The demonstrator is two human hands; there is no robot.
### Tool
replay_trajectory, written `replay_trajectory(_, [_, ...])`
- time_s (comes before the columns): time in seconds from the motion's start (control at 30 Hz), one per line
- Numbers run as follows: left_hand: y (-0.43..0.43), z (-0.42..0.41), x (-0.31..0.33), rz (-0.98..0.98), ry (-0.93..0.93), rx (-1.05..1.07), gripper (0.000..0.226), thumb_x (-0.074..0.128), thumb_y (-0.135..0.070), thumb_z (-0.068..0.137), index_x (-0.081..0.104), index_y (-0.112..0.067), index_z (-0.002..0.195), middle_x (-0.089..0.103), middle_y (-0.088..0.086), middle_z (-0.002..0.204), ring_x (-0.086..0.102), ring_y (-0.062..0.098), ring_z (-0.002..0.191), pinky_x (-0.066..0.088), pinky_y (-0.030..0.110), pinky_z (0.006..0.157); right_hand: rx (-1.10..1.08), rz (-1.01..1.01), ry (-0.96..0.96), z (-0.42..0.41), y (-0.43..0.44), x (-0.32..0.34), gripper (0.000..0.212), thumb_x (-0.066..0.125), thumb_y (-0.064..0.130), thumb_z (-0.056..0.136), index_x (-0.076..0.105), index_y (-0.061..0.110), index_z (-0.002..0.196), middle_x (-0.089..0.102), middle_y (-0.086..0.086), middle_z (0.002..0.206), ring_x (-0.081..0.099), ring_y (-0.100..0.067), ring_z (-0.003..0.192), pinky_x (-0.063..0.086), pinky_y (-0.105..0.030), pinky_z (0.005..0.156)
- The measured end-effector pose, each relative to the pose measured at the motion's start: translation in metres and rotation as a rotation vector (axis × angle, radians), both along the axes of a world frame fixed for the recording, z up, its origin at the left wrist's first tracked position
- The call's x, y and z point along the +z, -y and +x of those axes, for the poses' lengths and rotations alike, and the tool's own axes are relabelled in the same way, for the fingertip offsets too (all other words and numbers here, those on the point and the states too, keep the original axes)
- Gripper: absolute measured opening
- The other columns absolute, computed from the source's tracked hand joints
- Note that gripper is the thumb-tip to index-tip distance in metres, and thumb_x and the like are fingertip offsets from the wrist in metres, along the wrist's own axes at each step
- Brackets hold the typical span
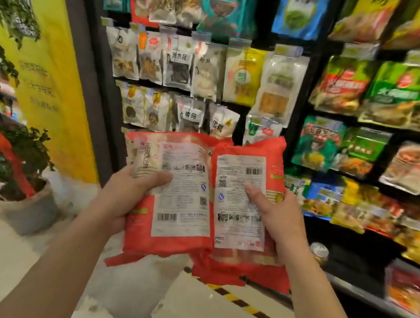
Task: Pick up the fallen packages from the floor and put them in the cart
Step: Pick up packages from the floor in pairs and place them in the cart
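Note:
Two red packages with white printed labels are held up side by side in front of me, label sides facing me. My left hand (126,195) grips the left red package (182,204) at its left edge, thumb on the label. The right red package (238,218) is gripped by my right hand (273,218) at its right edge, thumb across the label. The inner edges of the two packages touch or overlap slightly. No cart is in view.
Store shelves (373,303) full of hanging and stacked food bags fill the back and right. A yellow pillar (51,78) and a potted plant (11,155) stand at the left. Yellow-black hazard tape (256,312) runs along the pale tiled floor (192,315).

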State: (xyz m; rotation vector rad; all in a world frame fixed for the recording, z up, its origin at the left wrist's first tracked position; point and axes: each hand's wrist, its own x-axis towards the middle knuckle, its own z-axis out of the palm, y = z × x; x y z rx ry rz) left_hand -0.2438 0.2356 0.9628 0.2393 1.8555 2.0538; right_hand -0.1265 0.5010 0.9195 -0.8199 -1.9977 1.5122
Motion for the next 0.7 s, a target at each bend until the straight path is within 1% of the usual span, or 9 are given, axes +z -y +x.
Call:
replay_trajectory(0.07, [-0.045, 0.025, 0.003, 0.001, -0.003, -0.099, 0.037, 0.081, -0.009, 0.092, 0.073, -0.015, 0.128, 0.084, 0.015, 0.109, 0.083, 0.035, 0.096, 0.069, 0.046, 0.076, -0.088, -0.029, -0.031, 0.048, -0.035, -0.002, 0.074, 0.089, 0.072, 0.069, 0.065, 0.027, 0.123, 0.079, 0.009, 0.107, 0.078, -0.017, 0.095, 0.064, -0.049, 0.091])
replay_trajectory(0.13, [-0.079, 0.044, 0.006, -0.010, 0.005, -0.173, 0.038, 0.079, -0.009, 0.093, 0.071, -0.014, 0.130, 0.083, 0.017, 0.110, 0.082, 0.037, 0.098, 0.068, 0.051, 0.082, -0.153, -0.049, -0.024, 0.084, -0.058, -0.003, 0.074, 0.090, 0.072, 0.068, 0.064, 0.028, 0.121, 0.079, 0.008, 0.108, 0.078, -0.019, 0.097, 0.063, -0.051, 0.093])
replay_trajectory(0.17, [-0.101, 0.058, 0.006, -0.015, 0.001, -0.220, 0.038, 0.079, -0.009, 0.094, 0.071, -0.013, 0.130, 0.083, 0.018, 0.110, 0.082, 0.038, 0.098, 0.068, 0.052, 0.084, -0.203, -0.052, -0.030, 0.108, -0.073, -0.004, 0.078, 0.090, 0.076, 0.063, 0.063, 0.030, 0.121, 0.079, 0.008, 0.108, 0.078, -0.020, 0.097, 0.063, -0.052, 0.093])
replay_trajectory(0.23, [-0.151, 0.093, 0.007, -0.035, -0.018, -0.311, 0.033, 0.077, -0.010, 0.095, 0.072, -0.013, 0.127, 0.084, 0.017, 0.108, 0.083, 0.036, 0.095, 0.069, 0.049, 0.079, -0.286, -0.056, -0.053, 0.164, -0.106, -0.005, 0.087, 0.087, 0.085, 0.055, 0.064, 0.032, 0.121, 0.080, 0.010, 0.109, 0.079, -0.020, 0.097, 0.063, -0.053, 0.092])
replay_trajectory(0.27, [-0.176, 0.112, 0.007, -0.036, -0.032, -0.351, 0.029, 0.076, -0.009, 0.096, 0.072, -0.014, 0.125, 0.084, 0.016, 0.107, 0.083, 0.035, 0.093, 0.069, 0.047, 0.076, -0.332, -0.042, -0.055, 0.192, -0.123, -0.007, 0.089, 0.085, 0.087, 0.054, 0.066, 0.033, 0.122, 0.080, 0.011, 0.109, 0.079, -0.018, 0.097, 0.063, -0.052, 0.092])
replay_trajectory(0.33, [-0.225, 0.155, 0.009, -0.028, -0.048, -0.430, 0.025, 0.074, -0.007, 0.097, 0.073, -0.017, 0.120, 0.084, 0.015, 0.105, 0.083, 0.034, 0.090, 0.067, 0.046, 0.079, -0.416, -0.007, -0.057, 0.251, -0.153, -0.006, 0.090, 0.084, 0.089, 0.056, 0.068, 0.032, 0.123, 0.080, 0.011, 0.109, 0.078, -0.016, 0.099, 0.063, -0.051, 0.093])
replay_trajectory(0.5, [-0.334, 0.256, 0.003, -0.005, -0.039, -0.646, 0.030, 0.075, -0.009, 0.096, 0.073, -0.019, 0.124, 0.083, 0.018, 0.111, 0.082, 0.039, 0.098, 0.062, 0.053, 0.093, -0.590, 0.043, -0.077, 0.392, -0.215, -0.007, 0.081, 0.085, 0.086, 0.061, 0.077, 0.028, 0.117, 0.083, 0.012, 0.103, 0.080, -0.013, 0.095, 0.065, -0.050, 0.091])
replay_trajectory(0.63, [-0.407, 0.340, 0.000, -0.026, -0.094, -0.812, 0.026, 0.076, -0.011, 0.096, 0.075, -0.018, 0.121, 0.084, 0.015, 0.109, 0.083, 0.033, 0.093, 0.065, 0.046, 0.087, -0.739, 0.045, -0.092, 0.498, -0.236, -0.010, 0.057, 0.088, 0.075, 0.070, 0.079, 0.032, 0.106, 0.084, 0.012, 0.097, 0.082, -0.014, 0.088, 0.065, -0.052, 0.089])
replay_trajectory(0.7, [-0.440, 0.380, 0.000, -0.027, -0.100, -0.900, 0.025, 0.075, -0.010, 0.096, 0.076, -0.019, 0.120, 0.084, 0.014, 0.108, 0.083, 0.033, 0.094, 0.064, 0.048, 0.090, -0.811, 0.061, -0.100, 0.546, -0.242, -0.011, 0.053, 0.086, 0.073, 0.074, 0.081, 0.032, 0.108, 0.084, 0.012, 0.097, 0.082, -0.012, 0.089, 0.065, -0.050, 0.089])
